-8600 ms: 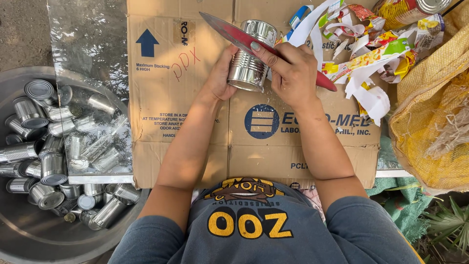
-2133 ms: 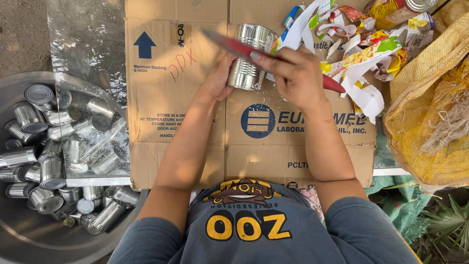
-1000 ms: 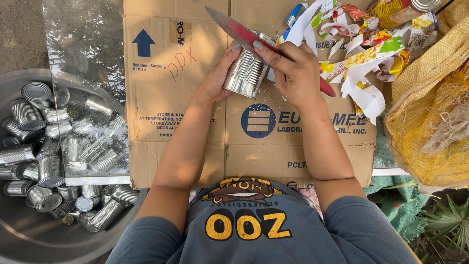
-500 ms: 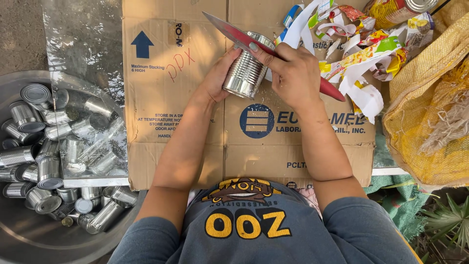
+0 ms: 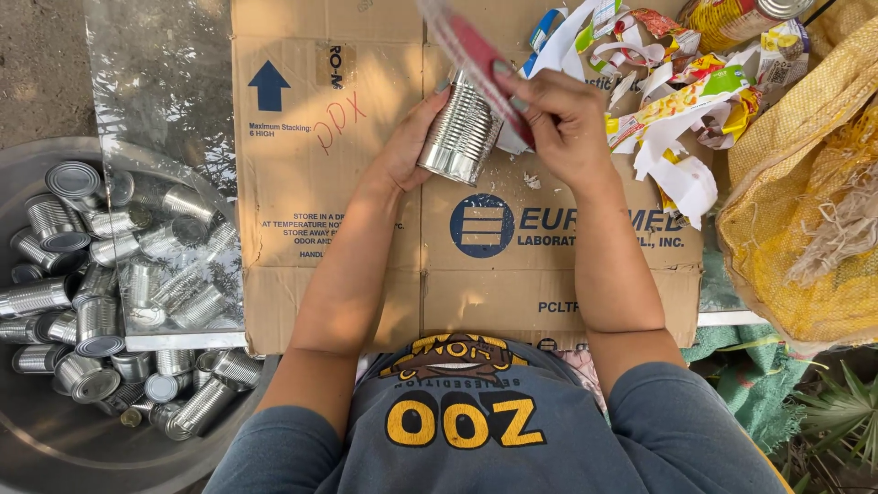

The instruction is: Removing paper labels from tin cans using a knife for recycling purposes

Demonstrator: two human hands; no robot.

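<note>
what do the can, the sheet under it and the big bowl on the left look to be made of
The can, held in the left hand: bare ribbed metal, shiny silver, probably tinplate steel. The sheet: brown corrugated cardboard, matte, with fold creases and printed marks. The bowl: dull grey metal with a soft sheen, possibly aluminium or steel; the look leaves that open.

Both bare forearms reach forward from the torso, elbows bent. The left hand is cupped, palm turned inward, fingers curled. The right hand is closed in a grip, knuckles up.
</note>
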